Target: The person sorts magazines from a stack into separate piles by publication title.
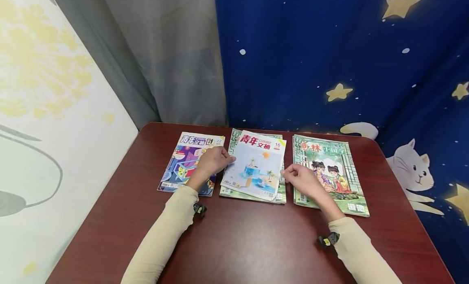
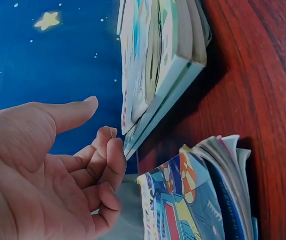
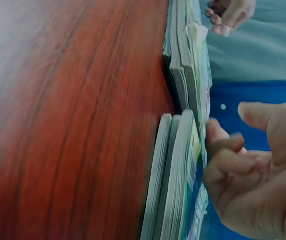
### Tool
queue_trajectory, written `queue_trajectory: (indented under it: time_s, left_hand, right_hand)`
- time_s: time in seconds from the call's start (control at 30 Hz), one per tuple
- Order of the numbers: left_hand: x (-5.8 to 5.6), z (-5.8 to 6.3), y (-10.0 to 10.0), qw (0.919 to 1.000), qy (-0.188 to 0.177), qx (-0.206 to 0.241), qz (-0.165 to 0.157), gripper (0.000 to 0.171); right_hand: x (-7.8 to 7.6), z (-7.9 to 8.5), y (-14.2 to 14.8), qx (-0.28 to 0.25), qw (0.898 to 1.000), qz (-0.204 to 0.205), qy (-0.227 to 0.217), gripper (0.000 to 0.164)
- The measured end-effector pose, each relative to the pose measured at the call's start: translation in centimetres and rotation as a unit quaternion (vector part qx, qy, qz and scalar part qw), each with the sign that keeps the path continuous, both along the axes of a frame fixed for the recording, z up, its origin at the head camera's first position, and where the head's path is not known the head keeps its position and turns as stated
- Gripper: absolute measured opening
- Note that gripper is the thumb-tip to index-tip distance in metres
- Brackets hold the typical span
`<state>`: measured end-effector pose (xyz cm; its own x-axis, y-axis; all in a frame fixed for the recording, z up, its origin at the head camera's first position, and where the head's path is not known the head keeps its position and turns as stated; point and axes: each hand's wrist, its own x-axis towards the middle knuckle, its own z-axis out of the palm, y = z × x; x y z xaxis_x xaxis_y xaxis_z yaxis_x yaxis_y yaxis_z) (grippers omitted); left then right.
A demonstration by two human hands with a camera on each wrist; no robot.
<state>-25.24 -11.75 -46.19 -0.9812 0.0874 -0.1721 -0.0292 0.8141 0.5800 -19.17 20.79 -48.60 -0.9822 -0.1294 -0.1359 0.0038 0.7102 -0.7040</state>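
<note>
A white magazine (image 1: 256, 166) with red title characters lies slightly askew on green-covered magazines (image 1: 235, 140) in the middle of the table. My left hand (image 1: 213, 161) hovers at its left edge, partly over a purple-covered magazine (image 1: 179, 170). At its right edge is my right hand (image 1: 302, 179), in front of a stack of green magazines (image 1: 338, 176) showing two cartoon figures. In the left wrist view the left hand (image 2: 48, 180) has its thumb apart from loosely bent fingers, with nothing between. The right wrist view shows the right hand (image 3: 257, 175) likewise, holding nothing.
The magazines lie in a row toward the far edge of a dark red wooden table (image 1: 249, 243). Behind it hang a grey curtain (image 1: 183, 64) and a blue star-patterned curtain (image 1: 286, 72). A white patterned wall (image 1: 55, 154) borders the left side.
</note>
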Motion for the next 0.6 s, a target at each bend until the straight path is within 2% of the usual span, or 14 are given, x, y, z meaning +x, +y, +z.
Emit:
queue_trajectory:
  time_s: [0.13, 0.33, 0.6]
  left_hand:
    - [0.0, 0.0, 0.2, 0.9997, 0.002, -0.023, 0.006, 0.034]
    - [-0.2, -0.1, 0.4, 0.9993, 0.002, -0.037, 0.005, 0.033]
    - [-0.3, -0.4, 0.8, 0.9989, -0.001, -0.044, 0.017, 0.032]
  right_hand:
    - [-0.5, -0.2, -0.7, 0.048, 0.998, -0.008, 0.025, 0.035]
    - [-1.0, 0.0, -1.4, 0.084, 0.996, 0.001, 0.009, 0.039]
    - [-1.1, -0.1, -2.3, 0.143, 0.989, -0.026, 0.018, 0.049]
